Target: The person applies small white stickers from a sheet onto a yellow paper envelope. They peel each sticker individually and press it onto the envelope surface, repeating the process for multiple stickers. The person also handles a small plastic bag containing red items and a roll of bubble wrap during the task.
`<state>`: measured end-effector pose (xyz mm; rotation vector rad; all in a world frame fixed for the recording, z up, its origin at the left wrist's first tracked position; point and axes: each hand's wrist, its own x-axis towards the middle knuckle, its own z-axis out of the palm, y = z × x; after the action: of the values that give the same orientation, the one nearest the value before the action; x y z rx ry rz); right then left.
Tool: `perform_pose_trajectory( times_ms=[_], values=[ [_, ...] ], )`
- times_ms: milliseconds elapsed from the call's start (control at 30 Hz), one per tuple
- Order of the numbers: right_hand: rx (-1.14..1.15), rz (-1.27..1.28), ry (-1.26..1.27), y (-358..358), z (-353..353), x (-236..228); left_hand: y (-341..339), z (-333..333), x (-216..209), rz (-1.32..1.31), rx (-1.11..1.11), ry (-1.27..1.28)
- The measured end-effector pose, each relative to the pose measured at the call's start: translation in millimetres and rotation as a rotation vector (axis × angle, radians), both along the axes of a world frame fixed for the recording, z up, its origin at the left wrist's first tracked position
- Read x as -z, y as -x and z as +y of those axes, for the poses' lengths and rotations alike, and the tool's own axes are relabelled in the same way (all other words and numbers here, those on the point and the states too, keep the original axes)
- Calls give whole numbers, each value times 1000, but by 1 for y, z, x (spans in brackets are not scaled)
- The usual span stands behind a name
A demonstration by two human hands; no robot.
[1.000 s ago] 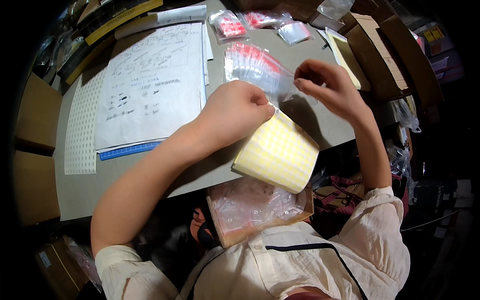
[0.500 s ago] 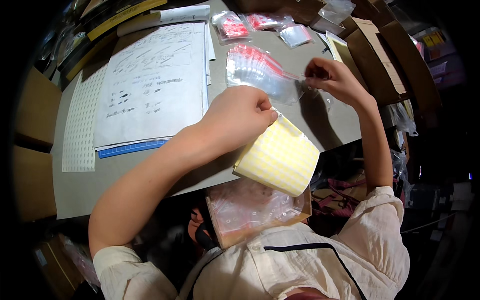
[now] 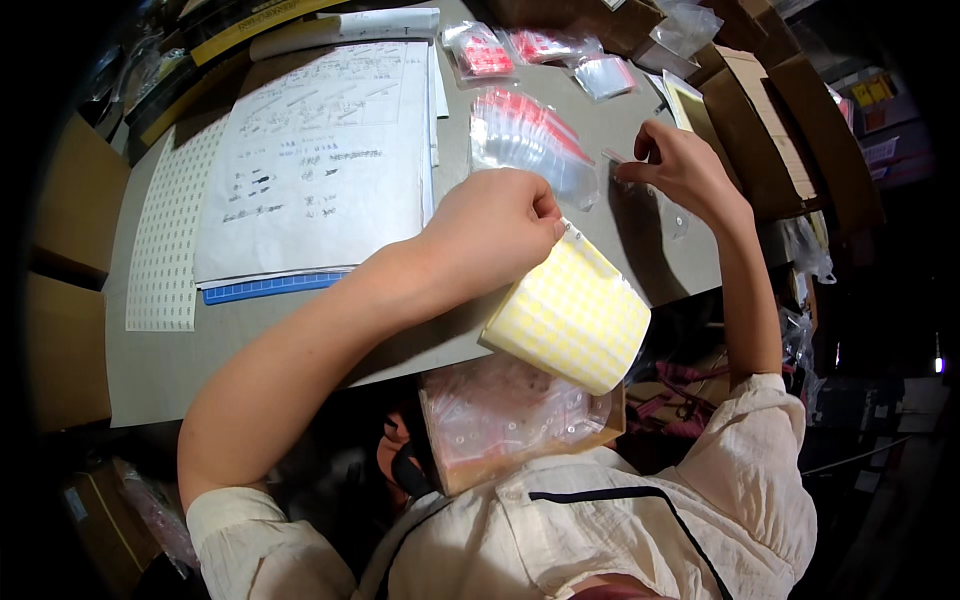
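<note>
My left hand pinches the upper corner of a sheet of yellow and white round stickers, which hangs bent over the table's front edge. To its right, my right hand is closed, thumb against fingers, on a small clear plastic bag with a small white round spot on it. Just left of that bag lies a fan of overlapping clear zip bags with red tops. Below the sticker sheet, an open cardboard box by my lap holds many clear bags with round spots.
Handwritten papers lie on a blue board at the left, beside a pale sheet with rows of small marks. Packs of red-topped bags lie at the back. Cardboard boxes stand at the far right.
The table and its things sit slightly farther right in view. The clear bag at my right hand now shows more plainly, apart from the fan. My left hand still grips the sticker sheet.
</note>
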<state>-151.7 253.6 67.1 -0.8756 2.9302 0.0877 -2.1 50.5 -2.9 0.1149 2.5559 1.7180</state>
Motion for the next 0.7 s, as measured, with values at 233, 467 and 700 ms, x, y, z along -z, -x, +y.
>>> perform_pose_trajectory(
  times_ms=[233, 467, 700],
  values=[
    [-366, -580, 544, -62, 1, 11, -1, 2, 6, 19, -23, -4],
    [-492, -119, 507, -84, 1, 22, 2, 3, 8, -35, -1, -119],
    [-650, 85, 505, -98, 0, 22, 3, 0, 6, -72, 8, -52]
  ],
)
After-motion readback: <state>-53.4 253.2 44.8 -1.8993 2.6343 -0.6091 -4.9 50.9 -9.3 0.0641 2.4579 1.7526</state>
